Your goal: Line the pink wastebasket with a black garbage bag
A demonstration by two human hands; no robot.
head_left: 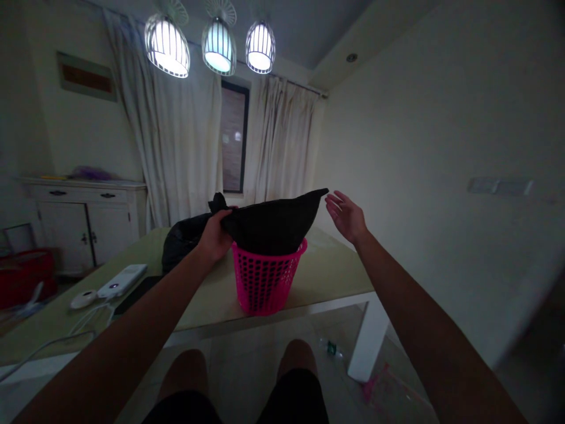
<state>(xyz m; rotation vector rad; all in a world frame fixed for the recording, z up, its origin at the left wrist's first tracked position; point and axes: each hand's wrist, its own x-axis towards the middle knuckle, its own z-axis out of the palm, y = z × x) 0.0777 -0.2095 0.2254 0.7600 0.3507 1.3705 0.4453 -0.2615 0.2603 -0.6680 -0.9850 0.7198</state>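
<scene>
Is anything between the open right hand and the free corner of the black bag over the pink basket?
Nothing visible. The right hand is open in the air just right of the black bag's raised corner, with only bare wall behind the gap. The left hand grips the bag's other side above the pink basket.

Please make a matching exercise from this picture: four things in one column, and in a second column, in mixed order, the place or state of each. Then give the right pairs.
Things:
1. black bag
2. pink basket
3. left hand
4. right hand

Places or states:
A. open, touching nothing, beside the bag's raised corner
B. standing on the table near its edge
C. gripping the bag's edge
D. draped over the basket's top

Pairs: 1-D, 2-B, 3-C, 4-A
</scene>
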